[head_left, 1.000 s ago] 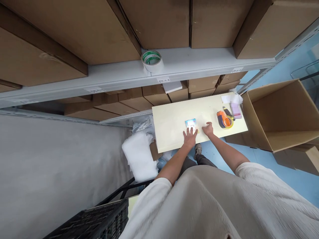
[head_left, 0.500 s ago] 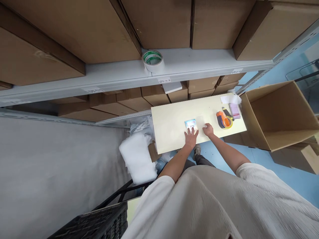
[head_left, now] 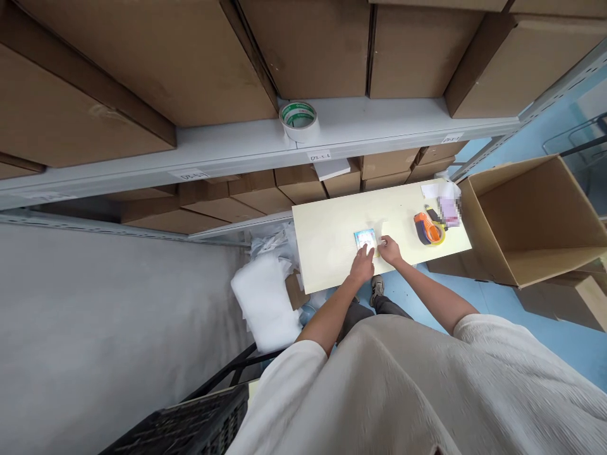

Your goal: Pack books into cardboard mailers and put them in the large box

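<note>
A small blue-and-white packet (head_left: 365, 238) lies on the cream table top (head_left: 327, 240), near its front edge. My left hand (head_left: 362, 266) rests at the packet's near edge, fingers drawn together on it. My right hand (head_left: 390, 251) is at the packet's right edge, fingers curled and pinching it. Both forearms reach out from white sleeves below.
An orange tape dispenser (head_left: 427, 229) and some papers (head_left: 434, 189) lie at the table's right end. An open cardboard box (head_left: 526, 215) stands to the right. A tape roll (head_left: 298, 120) sits on the grey shelf (head_left: 227, 148) among cartons. White foam (head_left: 263, 300) and a black crate (head_left: 190, 426) are to the left.
My left hand went from flat with spread fingers to fingers gathered on the packet. My right hand slid left across the table to the packet's right edge.
</note>
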The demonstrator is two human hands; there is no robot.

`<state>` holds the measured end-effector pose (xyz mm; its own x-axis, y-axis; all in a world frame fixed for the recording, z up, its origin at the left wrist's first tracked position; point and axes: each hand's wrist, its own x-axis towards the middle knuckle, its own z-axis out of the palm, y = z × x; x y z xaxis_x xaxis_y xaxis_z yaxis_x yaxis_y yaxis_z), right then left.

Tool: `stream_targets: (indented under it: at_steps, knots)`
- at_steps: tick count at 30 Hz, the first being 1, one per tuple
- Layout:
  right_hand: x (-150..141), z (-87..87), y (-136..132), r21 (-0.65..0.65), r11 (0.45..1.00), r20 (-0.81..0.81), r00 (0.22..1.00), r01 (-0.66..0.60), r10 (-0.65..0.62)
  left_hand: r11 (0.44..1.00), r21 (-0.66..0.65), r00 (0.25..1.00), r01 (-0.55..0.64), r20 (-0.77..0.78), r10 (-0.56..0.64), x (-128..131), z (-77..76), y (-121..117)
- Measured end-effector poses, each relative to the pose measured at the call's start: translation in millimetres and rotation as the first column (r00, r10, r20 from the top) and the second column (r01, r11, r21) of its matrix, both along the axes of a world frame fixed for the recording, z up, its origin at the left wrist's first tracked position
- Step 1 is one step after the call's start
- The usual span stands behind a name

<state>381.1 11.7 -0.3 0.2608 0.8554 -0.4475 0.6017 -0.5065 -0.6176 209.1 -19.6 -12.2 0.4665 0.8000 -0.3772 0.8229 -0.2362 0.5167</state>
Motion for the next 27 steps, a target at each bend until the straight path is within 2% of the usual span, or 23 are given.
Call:
stream_targets:
  at_steps: [4, 8, 12, 14, 16, 19, 24, 27]
  knots:
    - [-23.4, -1.6, 1.3, 0.010, 0.994, 0.012, 0.994, -0.111, 0.110, 0.989, -0.049, 0.987, -0.142, 0.072, 0.146, -18.9, -3.5, -0.6]
    - [-40.2, -7.9, 1.7, -0.022, 0.985, 0.020, 0.985, -0.173, 0.174, 0.976, -0.133, 0.960, -0.171, 0.198, 0.195, -32.8, -10.1, -2.2]
    - [-48.8, -12.2, 0.3, -0.048, 0.977, 0.018, 0.978, -0.208, 0.209, 0.957, -0.191, 0.946, -0.217, 0.200, 0.254, -37.5, -10.1, -3.3]
    - [-50.1, -12.3, -0.9, -0.051, 0.970, 0.016, 0.971, -0.236, 0.237, 0.956, -0.170, 0.944, -0.237, 0.193, 0.269, -37.5, -6.1, -2.5]
    - [-49.9, -11.6, -2.3, -0.056, 0.964, 0.010, 0.965, -0.260, 0.261, 0.965, -0.098, 0.948, -0.242, 0.191, 0.257, -36.4, -0.1, -0.2]
    - [-47.8, -10.2, -4.5, -0.063, 0.960, -0.014, 0.962, -0.274, 0.274, 0.986, 0.001, 0.970, -0.168, 0.181, 0.165, -33.5, 9.3, 5.0]
    - [-39.4, -8.0, -5.6, -0.062, 0.976, -0.097, 0.975, -0.207, 0.200, 0.997, -0.048, 0.998, -0.060, 0.025, 0.061, -31.2, 15.3, 9.4]
    - [-29.8, -5.8, -1.4, -0.029, 0.995, -0.011, 0.996, -0.092, 0.092, 0.999, -0.039, 1.000, -0.006, -0.031, 0.004, -32.4, 13.2, 7.5]
